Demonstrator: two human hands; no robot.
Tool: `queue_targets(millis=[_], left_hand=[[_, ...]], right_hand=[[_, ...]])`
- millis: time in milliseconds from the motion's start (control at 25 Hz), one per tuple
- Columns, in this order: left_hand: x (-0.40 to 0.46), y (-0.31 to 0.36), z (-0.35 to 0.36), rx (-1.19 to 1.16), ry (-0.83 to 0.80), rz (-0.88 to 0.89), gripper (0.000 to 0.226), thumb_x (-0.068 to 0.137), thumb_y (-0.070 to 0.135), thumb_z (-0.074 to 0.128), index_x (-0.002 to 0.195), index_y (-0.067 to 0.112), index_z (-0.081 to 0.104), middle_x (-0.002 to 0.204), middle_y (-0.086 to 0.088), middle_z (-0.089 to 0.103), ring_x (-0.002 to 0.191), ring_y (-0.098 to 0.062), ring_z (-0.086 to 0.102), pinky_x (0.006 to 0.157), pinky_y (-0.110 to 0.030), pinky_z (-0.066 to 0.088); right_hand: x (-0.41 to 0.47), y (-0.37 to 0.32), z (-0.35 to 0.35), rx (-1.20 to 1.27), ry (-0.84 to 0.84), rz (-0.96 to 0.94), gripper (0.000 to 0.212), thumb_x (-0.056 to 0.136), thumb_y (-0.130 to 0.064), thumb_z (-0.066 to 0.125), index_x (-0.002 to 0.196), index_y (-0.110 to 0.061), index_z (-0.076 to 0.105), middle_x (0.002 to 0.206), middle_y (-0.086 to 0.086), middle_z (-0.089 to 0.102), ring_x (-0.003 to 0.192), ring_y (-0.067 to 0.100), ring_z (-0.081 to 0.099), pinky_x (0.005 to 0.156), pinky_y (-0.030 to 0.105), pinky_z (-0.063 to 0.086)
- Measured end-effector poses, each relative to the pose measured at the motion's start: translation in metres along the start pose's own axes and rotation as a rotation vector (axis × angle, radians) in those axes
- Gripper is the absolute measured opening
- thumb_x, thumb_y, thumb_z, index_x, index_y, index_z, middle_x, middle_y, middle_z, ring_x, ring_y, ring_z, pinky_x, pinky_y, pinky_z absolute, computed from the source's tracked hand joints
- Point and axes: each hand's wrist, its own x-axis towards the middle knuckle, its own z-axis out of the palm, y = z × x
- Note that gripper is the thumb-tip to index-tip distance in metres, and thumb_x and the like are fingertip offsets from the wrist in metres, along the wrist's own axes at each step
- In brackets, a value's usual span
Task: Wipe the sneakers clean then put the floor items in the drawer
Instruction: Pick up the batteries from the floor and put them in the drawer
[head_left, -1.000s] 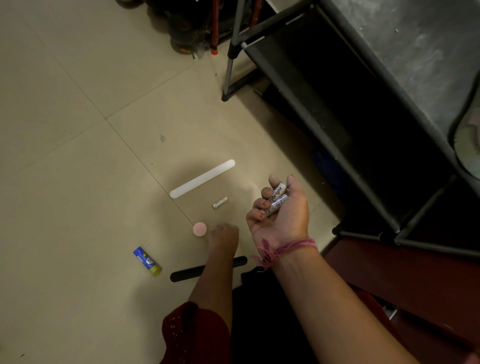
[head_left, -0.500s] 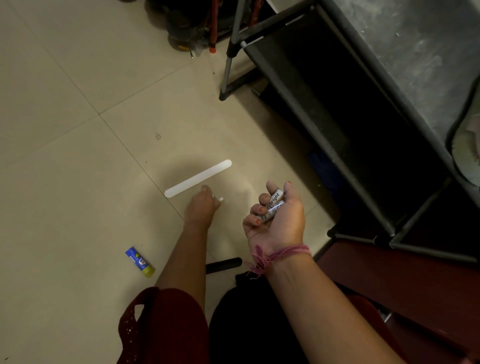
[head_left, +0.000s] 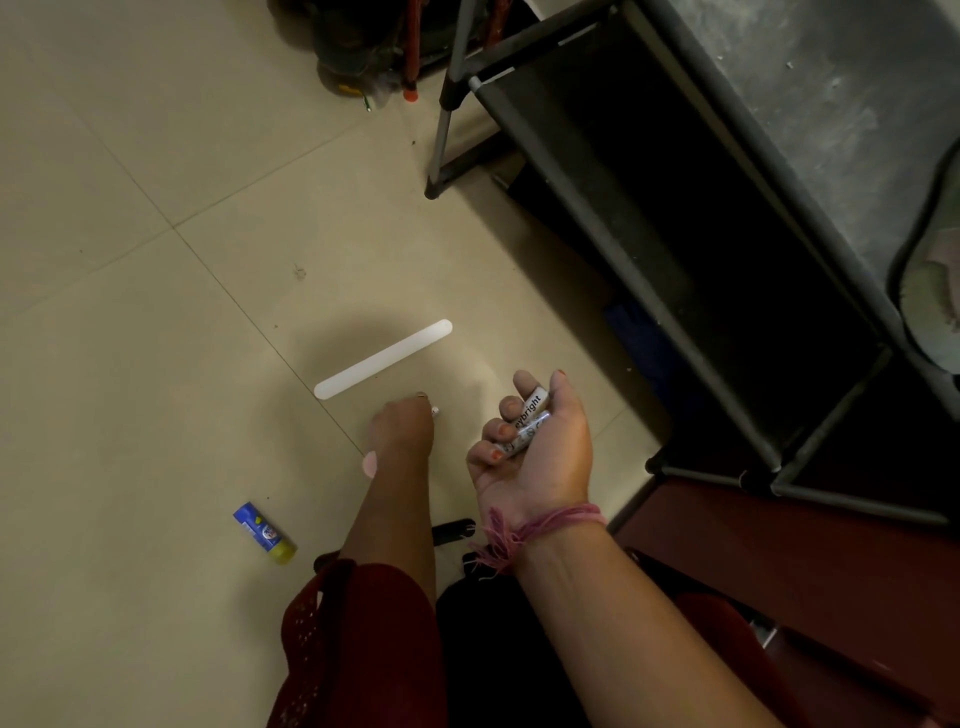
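Observation:
My right hand (head_left: 535, 447) is palm up above the floor, fingers curled round two white batteries (head_left: 527, 423). My left hand (head_left: 402, 428) reaches down to the tiled floor and its fingers close over a small silver battery (head_left: 435, 411); only the battery's tip shows. A white nail file (head_left: 383, 358) lies just beyond that hand. A pink round disc (head_left: 370, 464) peeks out beside my left wrist. A blue and yellow glue stick (head_left: 264, 532) lies to the left. My forearm partly hides a black file (head_left: 453, 531).
A dark metal-framed shelf rack (head_left: 623, 249) stands to the right, one leg (head_left: 441, 150) on the floor. A pale shoe (head_left: 935, 291) sits at the right edge. Dark clutter (head_left: 363, 47) is at the top. A red-brown surface (head_left: 779, 561) is at lower right.
My left hand moved forward from beside the pink disc to the small silver battery and closed over it. My right hand stayed in place with its two batteries.

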Motion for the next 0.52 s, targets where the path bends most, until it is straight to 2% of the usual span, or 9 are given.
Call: queue_targets(millis=[120,200,320,440,520], left_hand=[[-0.005,0.001,-0.003,-0.221,-0.040,-0.048,0.030,0.097,0.030,0.048,0.108,0.006,0.062,0.104,-0.015,0.066,0.099,-0.032,0.063,0.075,-0.031,0.043],[-0.013,0.003,-0.010,-0.484,-0.042,-0.053,0.030,0.095,0.030,0.054,0.093,0.002,0.062,0.086,-0.016,0.062,0.086,-0.030,0.061,0.066,-0.030,0.037],[-0.034,0.006,-0.016,-0.914,-0.035,-0.009,0.025,0.092,0.024,0.057,0.076,0.005,0.061,0.073,-0.008,0.062,0.070,-0.020,0.057,0.064,-0.029,0.040],[-0.062,0.018,-0.030,-1.168,-0.071,0.053,0.017,0.093,0.021,0.055,0.087,0.009,0.065,0.077,0.001,0.065,0.068,-0.002,0.059,0.063,-0.023,0.045],[-0.082,0.032,-0.049,-1.424,-0.133,-0.036,0.016,0.096,0.026,0.050,0.100,0.015,0.061,0.085,0.005,0.062,0.074,-0.001,0.058,0.068,-0.020,0.047]], right_hand=[[0.000,0.001,-0.001,0.013,-0.018,0.013,0.030,0.094,-0.042,0.046,0.083,-0.017,0.058,0.054,-0.006,0.042,0.039,0.005,0.033,0.036,0.014,0.023],[0.000,0.000,0.000,0.021,-0.046,0.029,0.031,0.094,-0.042,0.045,0.082,-0.017,0.058,0.053,-0.006,0.043,0.039,0.005,0.034,0.038,0.014,0.023],[-0.003,-0.003,0.005,0.017,-0.078,0.032,0.033,0.096,-0.039,0.043,0.082,-0.015,0.060,0.056,-0.003,0.046,0.046,0.009,0.040,0.045,0.019,0.030],[-0.006,-0.010,0.007,0.062,-0.140,0.041,0.023,0.092,-0.026,0.041,0.090,-0.012,0.059,0.066,0.004,0.049,0.057,0.015,0.045,0.056,0.026,0.033],[-0.010,-0.017,0.008,0.059,-0.160,0.059,0.019,0.089,-0.018,0.042,0.095,-0.011,0.058,0.071,0.007,0.052,0.061,0.017,0.048,0.061,0.028,0.037]])
